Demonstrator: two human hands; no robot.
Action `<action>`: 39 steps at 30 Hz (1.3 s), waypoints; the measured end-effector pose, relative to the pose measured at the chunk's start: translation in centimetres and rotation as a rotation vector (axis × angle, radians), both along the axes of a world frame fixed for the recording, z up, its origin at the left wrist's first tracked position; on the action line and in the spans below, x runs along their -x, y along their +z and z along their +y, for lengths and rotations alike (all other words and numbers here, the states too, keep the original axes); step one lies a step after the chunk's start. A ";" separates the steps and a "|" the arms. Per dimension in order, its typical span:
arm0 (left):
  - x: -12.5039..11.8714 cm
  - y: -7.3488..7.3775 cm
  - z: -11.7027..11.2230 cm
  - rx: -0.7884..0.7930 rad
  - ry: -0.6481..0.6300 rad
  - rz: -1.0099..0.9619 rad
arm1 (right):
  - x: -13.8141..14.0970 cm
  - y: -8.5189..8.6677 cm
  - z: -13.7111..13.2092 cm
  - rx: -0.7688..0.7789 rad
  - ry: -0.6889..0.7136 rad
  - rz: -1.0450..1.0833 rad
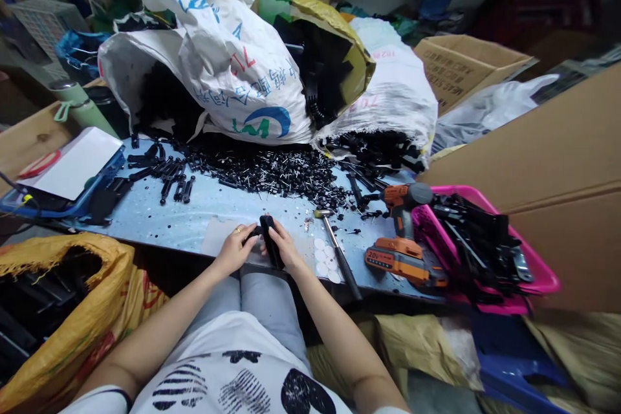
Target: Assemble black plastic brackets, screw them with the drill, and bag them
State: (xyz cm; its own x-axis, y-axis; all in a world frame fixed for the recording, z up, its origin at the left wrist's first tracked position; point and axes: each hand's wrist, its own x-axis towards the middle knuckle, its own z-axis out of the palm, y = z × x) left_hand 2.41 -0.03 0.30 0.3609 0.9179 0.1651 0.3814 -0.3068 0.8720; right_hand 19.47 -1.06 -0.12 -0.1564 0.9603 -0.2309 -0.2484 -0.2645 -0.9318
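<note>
My left hand (pixel 236 247) and my right hand (pixel 285 247) meet at the near edge of a pale blue table (pixel 194 217). Together they grip a long black plastic part (pixel 272 242) that stands on end between them, fingers curled round it. A ring shows on my left hand. Just to the right lie a hammer (pixel 338 251) and a few white round discs (pixel 326 260).
A heap of small black parts (pixel 281 171) spills from white sacks (pixel 233 71) at the back. An orange cordless drill (pixel 402 233) stands right, beside a pink basket (pixel 490 252) of black pieces. A blue tray (pixel 63 187) sits left, a yellow sack (pixel 58 310) below it.
</note>
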 end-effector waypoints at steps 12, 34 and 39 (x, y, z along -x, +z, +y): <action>0.3 4.4 -0.7 -0.098 -0.027 0.067 | -1.6 3.0 -0.4 -0.262 0.117 -0.214; -2.8 5.9 -0.1 -0.399 0.073 -0.056 | -2.4 5.8 0.3 -0.830 0.011 -0.704; -3.1 6.5 0.1 -0.468 0.151 -0.138 | -0.3 5.2 -1.0 -0.681 -0.155 -0.599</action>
